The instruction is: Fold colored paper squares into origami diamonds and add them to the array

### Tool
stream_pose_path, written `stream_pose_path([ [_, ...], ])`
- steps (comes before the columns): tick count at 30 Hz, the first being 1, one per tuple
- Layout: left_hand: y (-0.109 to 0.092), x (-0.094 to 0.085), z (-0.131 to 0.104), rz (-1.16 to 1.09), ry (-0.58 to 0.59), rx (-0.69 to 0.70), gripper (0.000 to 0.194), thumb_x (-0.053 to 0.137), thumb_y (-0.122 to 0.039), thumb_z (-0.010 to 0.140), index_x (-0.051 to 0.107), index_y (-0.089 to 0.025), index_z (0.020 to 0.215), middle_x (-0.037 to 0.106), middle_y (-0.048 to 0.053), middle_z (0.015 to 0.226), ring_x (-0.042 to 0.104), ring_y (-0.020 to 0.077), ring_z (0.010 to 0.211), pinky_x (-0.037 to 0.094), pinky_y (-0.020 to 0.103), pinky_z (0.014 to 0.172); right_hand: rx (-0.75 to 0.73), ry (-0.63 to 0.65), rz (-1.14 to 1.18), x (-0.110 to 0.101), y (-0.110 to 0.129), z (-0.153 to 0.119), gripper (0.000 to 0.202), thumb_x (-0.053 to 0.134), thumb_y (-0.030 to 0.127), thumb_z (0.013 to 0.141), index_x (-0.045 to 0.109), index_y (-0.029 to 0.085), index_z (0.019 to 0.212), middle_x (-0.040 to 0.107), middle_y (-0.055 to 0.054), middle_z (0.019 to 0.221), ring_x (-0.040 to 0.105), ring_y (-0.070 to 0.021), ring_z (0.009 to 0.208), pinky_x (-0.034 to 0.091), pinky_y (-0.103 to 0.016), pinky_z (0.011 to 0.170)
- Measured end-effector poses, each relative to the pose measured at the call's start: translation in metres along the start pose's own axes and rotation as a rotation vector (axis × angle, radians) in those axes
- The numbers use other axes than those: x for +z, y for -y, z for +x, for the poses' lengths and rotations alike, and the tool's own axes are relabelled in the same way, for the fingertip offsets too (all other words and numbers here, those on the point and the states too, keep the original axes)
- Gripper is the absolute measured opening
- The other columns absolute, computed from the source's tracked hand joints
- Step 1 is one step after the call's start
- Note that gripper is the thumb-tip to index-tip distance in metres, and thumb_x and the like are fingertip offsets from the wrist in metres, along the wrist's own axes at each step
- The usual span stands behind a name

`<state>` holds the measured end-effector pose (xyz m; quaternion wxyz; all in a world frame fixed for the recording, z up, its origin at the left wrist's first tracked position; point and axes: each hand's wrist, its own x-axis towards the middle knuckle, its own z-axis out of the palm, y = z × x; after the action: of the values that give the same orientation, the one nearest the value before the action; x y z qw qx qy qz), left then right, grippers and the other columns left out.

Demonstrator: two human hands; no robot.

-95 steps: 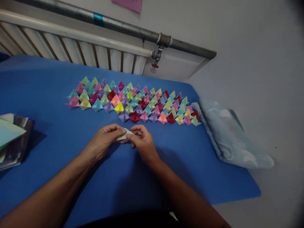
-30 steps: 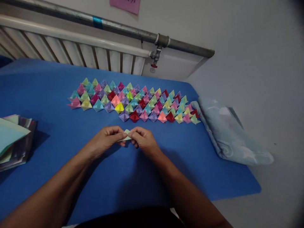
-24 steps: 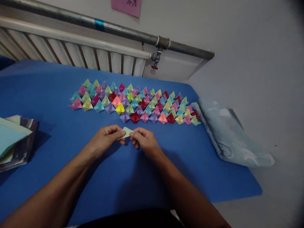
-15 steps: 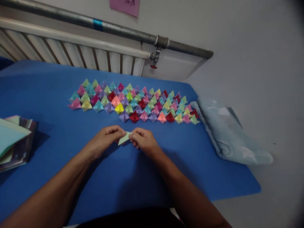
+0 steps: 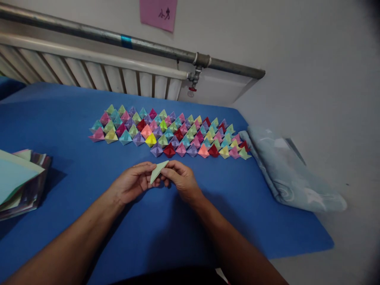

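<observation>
Between my hands, above the blue table point(image 5: 127, 233), is a small folded piece of pale green paper point(image 5: 158, 171), a long flat shape with pointed ends. My left hand point(image 5: 133, 180) pinches its left side between thumb and fingers. My right hand point(image 5: 181, 178) grips its right side, thumb toward me; some of its fingertips are hidden behind the paper. Just beyond my hands stand rows of folded paper boats point(image 5: 169, 149) in pink, red, purple, blue, green and yellow, apart from my fingers.
A stack of coloured paper point(image 5: 18, 178) lies at the left edge. On the right, a folded grey-blue blanket point(image 5: 285, 170) overhangs the table's side. Behind the table are a white radiator point(image 5: 101, 71), a metal pipe point(image 5: 160, 49) and a pink note point(image 5: 157, 15) on the wall.
The green paper has turned more upright and shows more of its face. My grip on it has shifted, with the left fingers opened out a little. The view has tilted slightly upward.
</observation>
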<state>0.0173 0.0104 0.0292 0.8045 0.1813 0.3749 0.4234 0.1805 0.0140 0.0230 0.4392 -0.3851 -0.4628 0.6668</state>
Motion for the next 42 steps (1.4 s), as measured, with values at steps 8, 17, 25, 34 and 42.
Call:
stream_pose_path([
  [8, 0.001, 0.0, 0.002, -0.004, -0.059, -0.038, 0.006, 0.071, -0.012, 0.077, 0.071, -0.012, 0.071, 0.072, 0.008, 0.07, 0.068, 0.0159, 0.063, 0.057, 0.027, 0.063, 0.032, -0.023, -0.027, 0.0, 0.004, -0.001, 0.019, 0.072, 0.036, 0.07, 0.065, 0.02, 0.076, 0.063, 0.005, 0.062, 0.053, -0.0075, 0.05, 0.04, -0.022, 0.05],
  [17, 0.006, 0.003, 0.001, 0.236, -0.118, 0.127, 0.027, 0.09, -0.03, 0.062, 0.071, -0.013, 0.069, 0.067, 0.001, 0.06, 0.059, 0.0088, 0.054, 0.048, 0.019, 0.053, 0.043, -0.134, -0.115, 0.0, -0.008, 0.001, 0.021, 0.064, 0.035, 0.068, 0.061, 0.022, 0.085, 0.057, 0.006, 0.062, 0.05, -0.0099, 0.051, 0.038, -0.022, 0.045],
  [25, 0.004, -0.004, 0.002, 0.201, -0.058, -0.003, 0.035, 0.095, -0.032, 0.055, 0.072, -0.012, 0.072, 0.066, 0.001, 0.063, 0.061, 0.0102, 0.058, 0.051, 0.019, 0.051, -0.441, -0.147, -0.768, -0.004, -0.01, -0.01, 0.013, 0.054, 0.022, 0.085, 0.067, 0.021, 0.086, 0.066, -0.002, 0.079, 0.059, -0.0141, 0.071, 0.047, -0.027, 0.07],
  [34, 0.006, -0.004, 0.001, 0.179, -0.038, -0.016, 0.025, 0.09, -0.03, 0.069, 0.074, -0.013, 0.076, 0.071, 0.004, 0.073, 0.068, 0.0136, 0.071, 0.057, 0.022, 0.063, -0.698, -0.132, -1.191, -0.011, -0.015, -0.01, 0.024, 0.046, 0.017, 0.094, 0.07, 0.019, 0.091, 0.07, -0.009, 0.087, 0.062, -0.0197, 0.085, 0.049, -0.031, 0.079],
  [42, 0.005, -0.004, 0.001, 0.202, -0.018, -0.022, 0.032, 0.09, -0.04, 0.067, 0.073, -0.013, 0.072, 0.07, 0.003, 0.069, 0.066, 0.0133, 0.067, 0.058, 0.024, 0.062, -0.672, -0.113, -1.251, -0.01, -0.017, -0.011, 0.024, 0.047, 0.018, 0.094, 0.07, 0.021, 0.094, 0.069, -0.008, 0.09, 0.063, -0.0183, 0.087, 0.049, -0.029, 0.081],
])
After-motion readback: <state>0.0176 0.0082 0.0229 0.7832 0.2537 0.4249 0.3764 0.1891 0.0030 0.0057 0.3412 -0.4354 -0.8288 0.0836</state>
